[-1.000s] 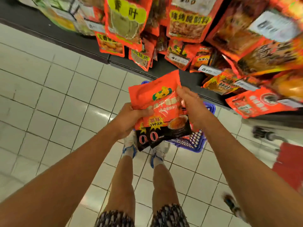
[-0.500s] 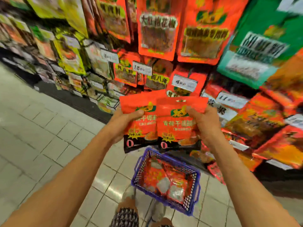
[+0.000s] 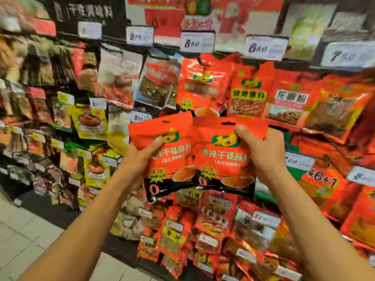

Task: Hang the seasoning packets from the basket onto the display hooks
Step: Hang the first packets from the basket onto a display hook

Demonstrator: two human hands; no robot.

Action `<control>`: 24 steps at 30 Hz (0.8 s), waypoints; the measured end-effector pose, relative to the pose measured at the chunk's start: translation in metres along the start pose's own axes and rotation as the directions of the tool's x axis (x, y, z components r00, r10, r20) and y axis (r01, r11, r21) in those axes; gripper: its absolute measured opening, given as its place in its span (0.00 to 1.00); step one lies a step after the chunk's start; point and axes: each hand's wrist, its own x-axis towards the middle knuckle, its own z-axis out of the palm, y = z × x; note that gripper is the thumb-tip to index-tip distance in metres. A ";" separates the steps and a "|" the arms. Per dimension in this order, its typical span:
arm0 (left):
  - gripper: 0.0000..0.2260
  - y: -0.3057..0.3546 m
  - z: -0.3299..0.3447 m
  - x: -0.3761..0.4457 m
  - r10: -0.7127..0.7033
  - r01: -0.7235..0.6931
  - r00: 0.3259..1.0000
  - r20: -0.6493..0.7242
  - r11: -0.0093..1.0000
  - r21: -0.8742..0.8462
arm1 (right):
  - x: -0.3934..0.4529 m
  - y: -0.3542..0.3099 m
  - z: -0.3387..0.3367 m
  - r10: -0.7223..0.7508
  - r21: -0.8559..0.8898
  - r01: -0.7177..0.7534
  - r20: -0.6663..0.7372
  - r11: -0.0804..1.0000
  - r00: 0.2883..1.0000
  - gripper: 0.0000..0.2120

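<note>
Before the hanging display you hold two red seasoning packets side by side: your left hand (image 3: 140, 157) pinches the left packet (image 3: 166, 157), your right hand (image 3: 261, 151) the right packet (image 3: 221, 159). Next, probably thread a hang hole onto the matching packets' hook (image 3: 200, 61) above.

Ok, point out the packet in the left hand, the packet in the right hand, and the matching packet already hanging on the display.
Left-hand packet (image 3: 170, 159): head view, printed front.
Right-hand packet (image 3: 223, 159): head view, printed front.
Hanging matching packet (image 3: 203, 86): head view, upper front.
</note>
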 end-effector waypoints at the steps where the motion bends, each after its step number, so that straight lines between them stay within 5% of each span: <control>1: 0.10 0.012 -0.003 0.008 0.033 -0.033 0.999 0.025 0.999 0.004 | 0.009 -0.012 0.005 -0.026 -0.001 0.026 -0.021 1.000 0.999 0.02; 5: 0.12 0.052 -0.018 0.040 0.104 -0.105 0.994 0.036 0.994 0.011 | 0.051 -0.043 0.024 -0.086 -0.048 0.083 -0.067 0.995 0.994 0.01; 9: 0.17 0.074 -0.021 0.068 0.124 -0.125 0.992 -0.006 0.992 -0.018 | 0.085 -0.056 0.059 -0.103 -0.104 0.093 -0.088 0.990 0.991 0.18; 15: 0.18 0.092 -0.006 0.092 0.125 -0.129 0.987 0.101 0.991 0.032 | 0.124 -0.067 0.113 0.093 0.103 -0.083 -0.097 0.991 0.991 0.23; 24: 0.07 0.091 0.006 0.129 0.106 -0.112 0.977 0.184 0.993 0.024 | 0.155 -0.063 0.135 0.111 0.016 -0.110 -0.194 0.994 0.975 0.15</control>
